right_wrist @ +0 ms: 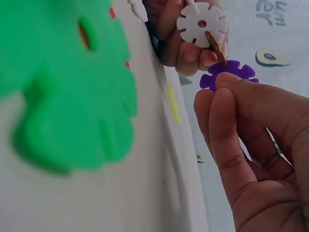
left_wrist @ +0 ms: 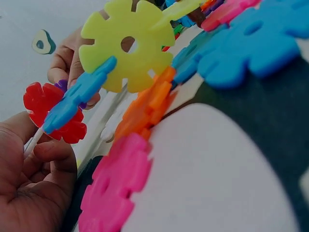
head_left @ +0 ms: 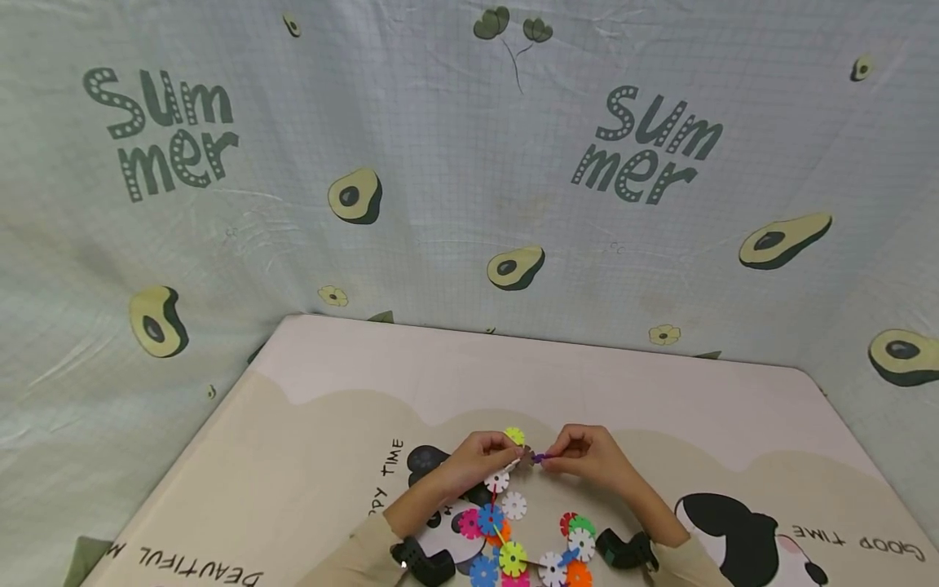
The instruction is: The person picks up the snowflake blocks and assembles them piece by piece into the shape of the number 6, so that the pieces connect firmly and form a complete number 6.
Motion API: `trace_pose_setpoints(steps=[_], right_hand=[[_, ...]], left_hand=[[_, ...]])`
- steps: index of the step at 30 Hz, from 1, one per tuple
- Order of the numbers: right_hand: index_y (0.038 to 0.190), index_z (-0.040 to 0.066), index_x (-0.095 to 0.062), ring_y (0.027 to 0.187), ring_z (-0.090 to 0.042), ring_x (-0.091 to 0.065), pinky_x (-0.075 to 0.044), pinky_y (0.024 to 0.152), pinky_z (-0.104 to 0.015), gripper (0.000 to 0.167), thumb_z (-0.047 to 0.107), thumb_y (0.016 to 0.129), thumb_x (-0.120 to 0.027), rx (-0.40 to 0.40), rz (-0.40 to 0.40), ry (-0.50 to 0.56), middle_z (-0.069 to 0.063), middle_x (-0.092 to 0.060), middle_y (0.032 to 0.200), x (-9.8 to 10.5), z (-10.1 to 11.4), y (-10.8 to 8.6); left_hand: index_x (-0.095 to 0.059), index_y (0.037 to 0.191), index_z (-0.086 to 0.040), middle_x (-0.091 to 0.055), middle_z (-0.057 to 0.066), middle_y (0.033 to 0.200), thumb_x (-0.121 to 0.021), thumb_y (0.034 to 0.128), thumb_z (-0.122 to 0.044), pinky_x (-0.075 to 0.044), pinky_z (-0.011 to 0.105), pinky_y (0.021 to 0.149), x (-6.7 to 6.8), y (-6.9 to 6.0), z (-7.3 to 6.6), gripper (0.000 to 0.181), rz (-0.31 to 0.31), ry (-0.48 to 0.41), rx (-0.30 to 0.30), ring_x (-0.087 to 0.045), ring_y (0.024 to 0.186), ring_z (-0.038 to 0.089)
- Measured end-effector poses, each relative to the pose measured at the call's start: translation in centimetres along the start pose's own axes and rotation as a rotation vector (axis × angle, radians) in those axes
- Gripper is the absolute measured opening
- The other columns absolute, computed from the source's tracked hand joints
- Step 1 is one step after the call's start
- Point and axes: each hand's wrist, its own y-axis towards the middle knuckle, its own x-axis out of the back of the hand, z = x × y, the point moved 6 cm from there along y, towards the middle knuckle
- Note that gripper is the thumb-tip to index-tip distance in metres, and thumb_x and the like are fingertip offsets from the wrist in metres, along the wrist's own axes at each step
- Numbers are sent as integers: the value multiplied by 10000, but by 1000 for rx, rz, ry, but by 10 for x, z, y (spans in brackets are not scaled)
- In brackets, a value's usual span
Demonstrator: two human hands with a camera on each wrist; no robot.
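Observation:
My left hand [head_left: 477,463] grips a white notched snowflake disc [right_wrist: 190,25] at the end of a linked chain. A brown disc [right_wrist: 216,47], seen edge-on, is slotted into it. Between the thumb and fingertips of my right hand [head_left: 589,458] is a purple notched disc [right_wrist: 237,69], which meets the brown disc's other end. Whether the purple one is fully slotted in cannot be told. Nearer the left wrist camera, red [left_wrist: 41,102], blue [left_wrist: 79,94] and yellow [left_wrist: 104,31] discs of the chain partly cover the left hand's work.
The chain of colored discs curves toward me on the patterned tabletop [head_left: 337,456], through a blue disc [head_left: 491,519] and a yellow disc [head_left: 512,558]. It bends up to a green disc [head_left: 583,524] near the right wrist. A yellow disc [head_left: 515,435] lies beyond the left fingers. Printed fabric [head_left: 440,122] hangs behind.

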Motion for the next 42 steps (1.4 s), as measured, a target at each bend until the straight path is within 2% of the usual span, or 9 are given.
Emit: trace_pose_setpoints(steps=[7, 13, 18, 21, 23, 28, 36, 39, 42], right_hand=[[811, -81, -634, 682, -57, -667, -559, 597, -274, 74, -89, 820, -707, 47, -31, -29, -217, -649, 780, -4, 1, 2], [890, -82, -630, 709, -53, -643, -556, 640, -253, 90, -56, 843, -702, -13, -37, -68, -209, -652, 833, -3, -4, 3], [1042, -100, -590, 755, -64, -596, -521, 656, -215, 247, -2, 854, -716, -95, 29, -100, -184, -628, 932, -3, -6, 1], [1028, -70, -623, 737, -57, -581, -506, 650, -211, 211, 37, 870, -712, -146, 96, -119, -145, -656, 911, -5, -6, -2], [991, -30, -667, 730, -50, -579, -508, 661, -215, 153, 68, 881, -709, -147, 155, -140, -125, -676, 895, -9, -5, -3], [982, 32, -718, 714, -31, -554, -497, 638, -209, 117, 101, 888, -707, -85, 289, -146, -129, -674, 903, -25, -3, -3], [1123, 20, -697, 666, 12, -442, -395, 568, -152, 257, 137, 893, -709, 52, 438, -211, -90, -591, 812, -46, 6, -1], [1133, 29, -695, 668, 18, -431, -393, 565, -150, 268, 151, 895, -707, 85, 466, -248, -69, -571, 791, -49, 10, -1], [1096, 59, -706, 659, 31, -424, -393, 562, -149, 235, 172, 890, -716, 71, 463, -268, -64, -562, 776, -51, 9, 0]], left_hand=[[-670, 991, 71, -651, -2, 859, -608, 967, -174, -434, 226, 701, 0, -1, -1, 253, -24, -8, 17, -509, 755, 95], [-678, 1003, 31, -654, 16, 910, -598, 969, -219, -426, 248, 710, -1, 0, 2, 264, -66, 22, 9, -502, 781, 111], [-676, 989, 16, -626, -14, 898, -592, 974, -255, -418, 231, 726, 3, 1, 3, 283, -93, 7, -6, -499, 816, 115], [-665, 991, 26, -619, -18, 893, -589, 976, -257, -426, 220, 740, 6, 1, 2, 293, -100, -22, -20, -507, 825, 120], [-658, 1000, 33, -625, -17, 900, -586, 979, -244, -435, 215, 750, 7, 0, 1, 288, -100, -42, -30, -516, 829, 121], [-640, 1009, 63, -632, -14, 912, -578, 983, -211, -435, 218, 761, 5, 1, 0, 281, -93, -74, -52, -520, 832, 115], [-638, 1006, 67, -609, -26, 902, -561, 990, -202, -418, 231, 752, 2, 1, 1, 279, -94, -76, -60, -492, 836, 105], [-637, 1003, 68, -604, -28, 897, -560, 990, -202, -415, 233, 755, 2, 1, 1, 281, -93, -71, -60, -492, 836, 105], [-642, 1002, 60, -606, -24, 897, -565, 988, -213, -415, 234, 759, 3, 1, 0, 284, -91, -61, -51, -495, 838, 103]])
